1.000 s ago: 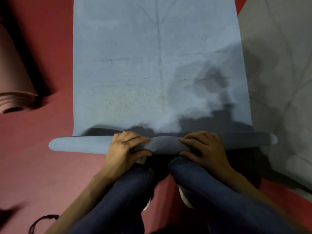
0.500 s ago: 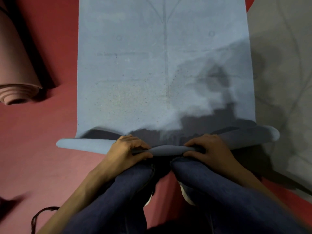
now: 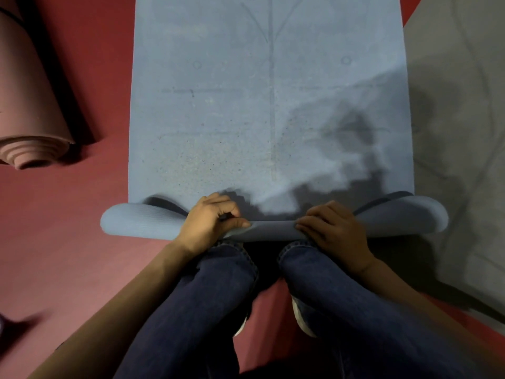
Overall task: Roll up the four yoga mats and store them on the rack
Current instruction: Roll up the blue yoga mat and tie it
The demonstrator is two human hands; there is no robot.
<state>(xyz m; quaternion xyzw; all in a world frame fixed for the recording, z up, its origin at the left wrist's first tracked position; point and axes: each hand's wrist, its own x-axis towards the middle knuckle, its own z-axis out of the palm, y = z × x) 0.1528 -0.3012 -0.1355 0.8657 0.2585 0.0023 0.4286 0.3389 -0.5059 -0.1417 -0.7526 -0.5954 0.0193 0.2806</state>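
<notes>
A blue yoga mat [image 3: 270,105] lies flat on the red floor and runs away from me. Its near end is folded over into a loose, flat roll [image 3: 136,224] that stretches across in front of my knees. My left hand [image 3: 210,224] grips the roll left of centre, fingers curled over its top and thumb along the fold. My right hand [image 3: 332,227] grips it right of centre, fingers curled over the edge. The roll's two ends bulge open beyond the hands. A pink mat [image 3: 30,113], rolled up, lies at the left.
A grey mat [image 3: 459,132] lies spread flat on the right, beside the blue one. My knees in dark jeans [image 3: 226,283] sit just behind the roll. Red floor [image 3: 68,242] stretches out to the left. No rack is in view.
The rolled end has been pressed tighter at the middle and has moved a little forward onto the mat. Both hands stayed on it, left and right of centre.
</notes>
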